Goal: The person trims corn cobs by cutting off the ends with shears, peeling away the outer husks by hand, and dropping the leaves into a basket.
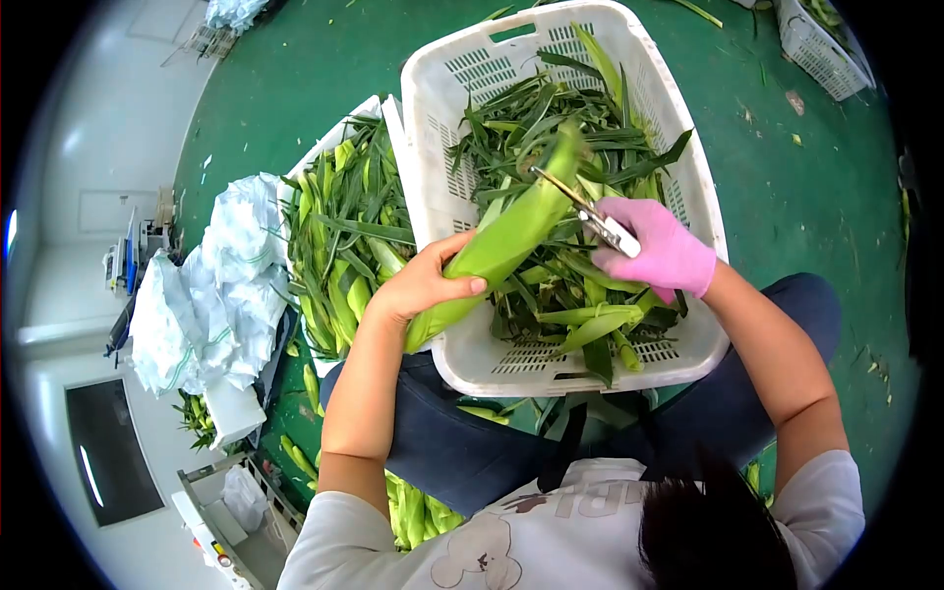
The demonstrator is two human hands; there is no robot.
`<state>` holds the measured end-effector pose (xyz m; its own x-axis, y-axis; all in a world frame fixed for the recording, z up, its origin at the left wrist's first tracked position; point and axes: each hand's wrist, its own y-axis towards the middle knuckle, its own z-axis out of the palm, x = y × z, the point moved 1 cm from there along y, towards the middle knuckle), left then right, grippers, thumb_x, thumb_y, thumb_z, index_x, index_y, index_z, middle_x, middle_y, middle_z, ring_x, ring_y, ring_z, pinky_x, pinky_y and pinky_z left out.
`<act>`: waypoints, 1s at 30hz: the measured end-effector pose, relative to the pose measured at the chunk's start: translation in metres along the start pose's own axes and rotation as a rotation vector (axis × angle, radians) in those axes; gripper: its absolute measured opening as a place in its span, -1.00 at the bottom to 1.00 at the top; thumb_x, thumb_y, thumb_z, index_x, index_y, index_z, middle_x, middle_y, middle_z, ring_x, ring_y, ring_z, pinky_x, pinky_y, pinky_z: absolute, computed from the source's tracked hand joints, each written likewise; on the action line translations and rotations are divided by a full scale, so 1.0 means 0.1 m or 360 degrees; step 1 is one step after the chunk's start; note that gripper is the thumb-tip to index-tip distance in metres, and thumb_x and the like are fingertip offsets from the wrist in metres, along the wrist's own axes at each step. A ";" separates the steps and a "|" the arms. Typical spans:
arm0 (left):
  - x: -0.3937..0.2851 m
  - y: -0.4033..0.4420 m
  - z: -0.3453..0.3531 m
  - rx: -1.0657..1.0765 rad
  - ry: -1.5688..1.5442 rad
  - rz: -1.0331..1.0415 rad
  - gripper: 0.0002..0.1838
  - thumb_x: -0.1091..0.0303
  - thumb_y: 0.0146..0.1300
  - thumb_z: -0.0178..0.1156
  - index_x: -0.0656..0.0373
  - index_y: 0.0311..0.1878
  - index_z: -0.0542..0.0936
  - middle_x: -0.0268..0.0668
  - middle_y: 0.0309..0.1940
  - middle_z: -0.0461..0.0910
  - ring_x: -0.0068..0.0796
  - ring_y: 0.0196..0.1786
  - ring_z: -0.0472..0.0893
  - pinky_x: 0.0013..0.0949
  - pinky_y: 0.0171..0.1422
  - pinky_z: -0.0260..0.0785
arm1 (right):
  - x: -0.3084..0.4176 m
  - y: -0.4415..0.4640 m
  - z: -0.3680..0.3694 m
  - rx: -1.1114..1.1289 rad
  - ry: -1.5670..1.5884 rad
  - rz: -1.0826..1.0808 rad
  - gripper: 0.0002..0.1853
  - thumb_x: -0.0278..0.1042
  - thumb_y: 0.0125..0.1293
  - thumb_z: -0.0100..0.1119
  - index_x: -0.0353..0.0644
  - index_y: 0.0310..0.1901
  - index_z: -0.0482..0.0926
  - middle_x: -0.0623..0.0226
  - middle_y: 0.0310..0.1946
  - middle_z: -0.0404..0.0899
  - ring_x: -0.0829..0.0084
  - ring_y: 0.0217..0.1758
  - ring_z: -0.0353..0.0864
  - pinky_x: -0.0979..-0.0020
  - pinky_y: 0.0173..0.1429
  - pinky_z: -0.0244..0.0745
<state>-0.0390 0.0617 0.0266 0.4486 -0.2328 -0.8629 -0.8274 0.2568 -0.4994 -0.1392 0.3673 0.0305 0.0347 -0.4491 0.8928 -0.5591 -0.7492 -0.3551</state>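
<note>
My bare left hand (430,282) is wrapped round a green ear of corn in its husk (506,236), tilted up to the right above the white crate (420,211). In a pink glove, my right hand (654,248) grips white-handled shears (608,228). The metal blades of the shears lie at the upper part of the ear, near its blurred tip. Under both hands the crate holds cut green leaves and husks (531,113).
Left of the crate stands a second container heaped with corn and leaves (344,236). White plastic sacks (211,285) lie farther left. Husked ears (418,511) are below my legs. Another white crate (821,54) is at the upper right on the green floor (285,88).
</note>
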 end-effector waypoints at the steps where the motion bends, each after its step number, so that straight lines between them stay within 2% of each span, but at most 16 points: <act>1: 0.02 -0.02 0.02 -0.0029 -0.0069 -0.0003 -0.19 0.20 0.10 0.48 0.25 0.41 0.41 -0.30 0.18 0.56 -0.47 0.21 0.49 -0.38 0.37 0.29 | -0.18 0.08 0.15 -0.0155 0.0407 -0.0184 -0.66 -0.32 0.15 0.25 -0.29 -0.07 0.50 0.39 -0.46 0.55 0.59 -0.47 0.50 0.52 -0.33 0.48; 4: 0.09 -0.03 0.04 -0.0184 -0.0340 0.0005 -0.21 0.21 0.18 0.43 0.23 0.45 0.37 -0.30 0.20 0.55 -0.48 0.22 0.49 -0.36 0.36 0.30 | -0.12 0.02 0.27 -0.0129 0.1201 -0.0053 -0.66 -0.32 0.18 0.21 -0.25 -0.02 0.51 0.36 -0.42 0.57 0.52 -0.41 0.57 0.47 -0.28 0.52; 5: 0.14 -0.03 0.06 -0.0248 -0.0449 0.0011 -0.22 0.22 0.21 0.41 0.22 0.47 0.35 -0.30 0.22 0.54 -0.49 0.22 0.48 -0.36 0.37 0.30 | -0.07 -0.04 0.33 -0.0177 0.1273 -0.0042 -0.65 -0.34 0.22 0.16 -0.25 0.04 0.49 0.34 -0.39 0.60 0.44 -0.35 0.63 0.42 -0.19 0.54; 8: 0.22 0.05 0.12 -0.0477 -0.0544 0.0184 -0.22 0.21 0.23 0.40 0.20 0.48 0.34 -0.29 0.25 0.52 -0.48 0.23 0.48 -0.35 0.36 0.30 | -0.11 -0.17 0.54 0.0085 0.1307 -0.0017 -0.44 -0.32 0.25 0.14 -0.32 0.28 0.38 0.23 -0.02 0.59 0.39 0.06 0.61 0.32 0.26 0.47; 11: 0.23 0.15 0.23 -0.0457 -0.0264 0.0211 -0.21 0.21 0.24 0.41 0.20 0.48 0.32 -0.30 0.25 0.51 -0.50 0.26 0.46 -0.35 0.36 0.31 | -0.28 -0.13 0.79 0.0262 0.1503 0.0154 -0.37 -0.30 0.30 0.15 -0.33 0.38 0.28 0.23 0.10 0.52 0.44 0.21 0.52 0.37 0.39 0.35; 14: 0.18 0.22 0.44 -0.0269 -0.0144 0.0212 -0.21 0.22 0.24 0.42 0.21 0.48 0.32 -0.31 0.25 0.51 -0.50 0.27 0.45 -0.35 0.39 0.29 | -0.24 -0.06 0.71 0.0011 0.1421 -0.0084 -0.48 -0.32 0.29 0.22 -0.33 0.24 0.38 0.29 -0.10 0.57 0.49 -0.04 0.58 0.42 0.08 0.52; 15: 0.16 0.24 0.50 -0.0231 -0.0252 0.0188 -0.22 0.22 0.24 0.42 0.21 0.47 0.33 -0.32 0.25 0.51 -0.50 0.26 0.46 -0.36 0.39 0.28 | -0.11 -0.07 0.58 -0.0094 0.1401 0.0113 -0.58 -0.36 0.25 0.24 -0.31 0.11 0.46 0.32 -0.24 0.58 0.50 -0.22 0.59 0.45 -0.11 0.53; 16: 0.14 0.25 0.53 -0.0199 -0.0358 0.0169 -0.23 0.22 0.24 0.42 0.21 0.47 0.33 -0.32 0.25 0.51 -0.50 0.26 0.46 -0.36 0.40 0.28 | -0.18 -0.03 0.57 -0.0165 0.1459 0.0073 -0.70 -0.34 0.24 0.25 -0.26 -0.03 0.50 0.37 -0.38 0.54 0.50 -0.38 0.54 0.45 -0.22 0.50; 18: 0.09 0.27 0.47 -0.0212 -0.0238 0.0274 -0.19 0.26 0.16 0.48 0.22 0.45 0.35 -0.33 0.23 0.52 -0.49 0.25 0.47 -0.35 0.39 0.29 | -0.24 0.01 0.46 -0.0344 0.1695 0.0008 -0.75 -0.31 0.26 0.25 -0.21 -0.10 0.49 0.40 -0.45 0.49 0.50 -0.46 0.49 0.43 -0.32 0.47; 19: 0.01 0.25 0.46 -0.0231 -0.0115 0.0346 -0.17 0.27 0.12 0.51 0.24 0.44 0.36 -0.33 0.21 0.53 -0.47 0.24 0.47 -0.34 0.38 0.30 | -0.21 0.02 0.39 -0.0429 0.1786 0.0088 -0.78 -0.22 0.33 0.26 -0.13 -0.18 0.46 0.54 -0.52 0.44 0.59 -0.52 0.43 0.47 -0.40 0.43; 20: -0.06 0.24 0.46 -0.0246 0.0006 0.0414 -0.15 0.29 0.08 0.54 0.26 0.43 0.37 -0.32 0.18 0.54 -0.45 0.23 0.48 -0.34 0.37 0.31 | -0.34 0.06 0.30 -0.0383 0.1781 0.0193 -0.71 -0.16 0.33 0.25 -0.17 -0.09 0.49 0.37 -0.45 0.52 0.48 -0.49 0.51 0.43 -0.40 0.46; 22: -0.13 0.21 0.36 -0.0275 0.0450 0.0522 -0.15 0.37 -0.01 0.55 0.23 0.40 0.41 -0.28 0.17 0.56 -0.37 0.24 0.50 -0.31 0.39 0.31 | -0.30 0.00 0.14 -0.0125 0.1926 0.0317 -0.59 0.03 0.36 0.25 -0.18 -0.06 0.50 0.28 -0.33 0.63 0.44 -0.42 0.57 0.41 -0.28 0.55; 23: -0.17 0.21 0.32 -0.0291 0.0669 0.0574 -0.14 0.41 -0.05 0.56 0.22 0.39 0.44 -0.26 0.17 0.56 -0.34 0.25 0.51 -0.29 0.39 0.32 | -0.33 0.01 0.12 0.0066 0.1915 0.0178 -0.40 0.19 0.35 0.25 -0.25 0.10 0.50 0.16 -0.15 0.66 0.42 -0.34 0.64 0.37 -0.17 0.63; 26: -0.30 0.14 0.28 -0.0331 0.1376 0.0664 -0.15 0.44 -0.13 0.53 0.14 0.35 0.49 -0.20 0.19 0.55 -0.20 0.25 0.53 -0.29 0.39 0.34 | -0.25 -0.06 0.24 0.0187 0.1409 0.0202 -0.29 0.17 0.32 0.26 -0.30 0.26 0.44 0.11 -0.07 0.63 0.43 -0.33 0.67 0.36 -0.15 0.67; 28: -0.35 0.06 0.31 -0.0360 0.1607 0.0691 -0.21 0.46 -0.10 0.49 -0.02 0.34 0.53 -0.23 0.28 0.51 -0.17 0.37 0.46 -0.06 0.51 0.19 | -0.18 -0.08 0.33 0.0266 0.1104 0.0210 -0.21 0.15 0.24 0.26 -0.36 0.31 0.40 0.06 -0.09 0.59 0.40 -0.61 0.59 0.40 -0.55 0.56; 30: -0.37 0.05 0.36 -0.0434 0.1833 0.0876 -0.23 0.49 -0.07 0.46 -0.05 0.33 0.54 -0.27 0.30 0.50 -0.20 0.44 0.40 0.05 0.57 0.07 | 0.01 -0.19 0.40 0.0199 0.0947 0.0495 -0.21 0.14 0.23 0.25 -0.39 0.28 0.41 0.03 -0.11 0.58 0.35 -0.77 0.48 0.37 -0.73 0.43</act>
<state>-0.0471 0.1058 0.0534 -0.4020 -0.8585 -0.3184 -0.9110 0.4099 0.0450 -0.0952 0.3612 0.0273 -0.5937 -0.3353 0.7315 -0.3682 -0.6951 -0.6174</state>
